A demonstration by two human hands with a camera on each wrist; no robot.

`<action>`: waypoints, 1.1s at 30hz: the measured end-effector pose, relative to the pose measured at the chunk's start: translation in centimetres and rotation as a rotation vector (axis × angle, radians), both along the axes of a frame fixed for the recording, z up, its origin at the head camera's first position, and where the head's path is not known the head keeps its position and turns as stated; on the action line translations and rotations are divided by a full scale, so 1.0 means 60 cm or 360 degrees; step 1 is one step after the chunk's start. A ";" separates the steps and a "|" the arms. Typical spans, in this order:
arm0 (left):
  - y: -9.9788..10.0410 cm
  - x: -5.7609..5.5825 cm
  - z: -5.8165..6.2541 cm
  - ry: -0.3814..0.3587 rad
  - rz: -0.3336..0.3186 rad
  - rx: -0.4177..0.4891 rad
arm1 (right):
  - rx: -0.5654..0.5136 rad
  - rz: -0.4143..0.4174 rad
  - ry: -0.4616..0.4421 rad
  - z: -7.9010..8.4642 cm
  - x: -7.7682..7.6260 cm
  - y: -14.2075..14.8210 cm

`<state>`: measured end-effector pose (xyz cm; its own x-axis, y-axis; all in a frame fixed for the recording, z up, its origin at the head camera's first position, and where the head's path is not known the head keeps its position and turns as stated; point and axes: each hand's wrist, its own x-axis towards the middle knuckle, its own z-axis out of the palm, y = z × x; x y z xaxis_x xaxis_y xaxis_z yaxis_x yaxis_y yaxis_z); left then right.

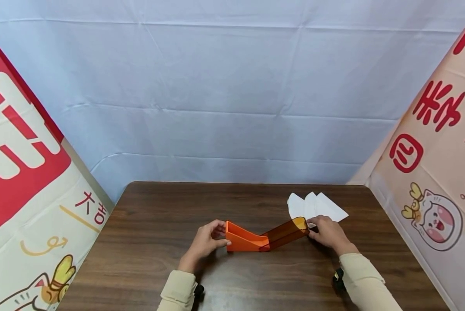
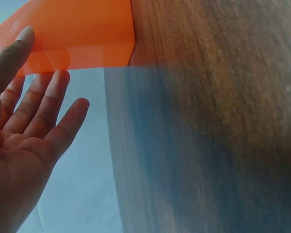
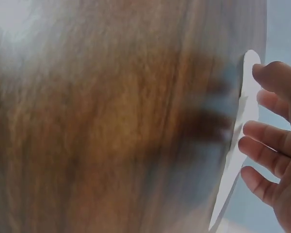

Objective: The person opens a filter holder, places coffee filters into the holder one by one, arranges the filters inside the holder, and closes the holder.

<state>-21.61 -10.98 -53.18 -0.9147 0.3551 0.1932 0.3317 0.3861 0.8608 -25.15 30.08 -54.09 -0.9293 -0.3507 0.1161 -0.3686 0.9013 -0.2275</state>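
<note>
On the table lies an orange plastic case [image 1: 242, 242] with sloping sides, tall at its left end and low at its right. A see-through amber cover [image 1: 285, 233] slants up and rightward from the low end. My left hand [image 1: 207, 239] holds the case's tall end, thumb on the near side and fingers at the end face; the left wrist view shows the thumb lying on the orange wall [image 2: 87, 34]. Beside the cover's raised right end is my right hand [image 1: 327, 233]. Its fingers [image 3: 269, 138] are loosely bent, with nothing between them in the right wrist view.
White fan-shaped papers [image 1: 316, 206] lie behind my right hand, overlapping one another. The brown wooden table [image 1: 158, 207] ends at a pale blue cloth backdrop [image 1: 217, 108]. Printed cloths hang on the left [image 1: 18, 172] and right [image 1: 442, 142].
</note>
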 end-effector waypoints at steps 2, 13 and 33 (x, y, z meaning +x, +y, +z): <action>0.000 0.000 0.002 -0.0004 0.0003 0.0001 | 0.0015 0.0008 0.0005 -0.004 -0.002 -0.003; 0.002 0.000 -0.002 0.0006 -0.0022 0.0026 | 0.0057 -0.0069 0.0065 -0.015 -0.004 -0.006; 0.000 -0.003 -0.007 0.0001 -0.0011 0.0030 | -0.0471 -0.0382 0.0239 -0.016 -0.003 -0.023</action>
